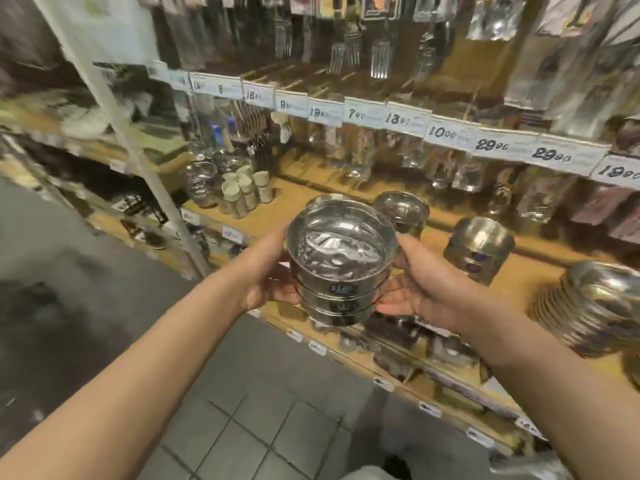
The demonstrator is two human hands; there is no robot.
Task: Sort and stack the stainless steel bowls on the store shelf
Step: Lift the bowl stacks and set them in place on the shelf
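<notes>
Bowls of stainless steel, nested in a short stack (341, 268), are being held up in front of the wooden shelf (450, 233), above its front edge. The left hand (268, 275) is cupping the stack from its left side, fingers hidden behind the steel. The right hand (419, 285) is supporting it from the right and below, palm turned up and fingers curling under the lowest bowl. The top bowl's mouth is facing up, and a small dark label is showing on the side of the stack.

Below the arms, grey floor tiles (256, 434) are showing. Just behind the held stack, another bowl rim (323, 201) is peeking out, touching or nearly so; which, I cannot tell. On the shelf to the right, stacks of upturned bowls are sitting apart from each other: one (401, 211) near the held stack, a taller one (479, 247) further right, and a wide blurred one (595, 306) at the edge. Small lidded jars (244, 192) are clustering at the shelf's left end. Further back, white price tags (450, 135) are lining the upper shelf edge, with packaged forks (360, 46) hanging above.
</notes>
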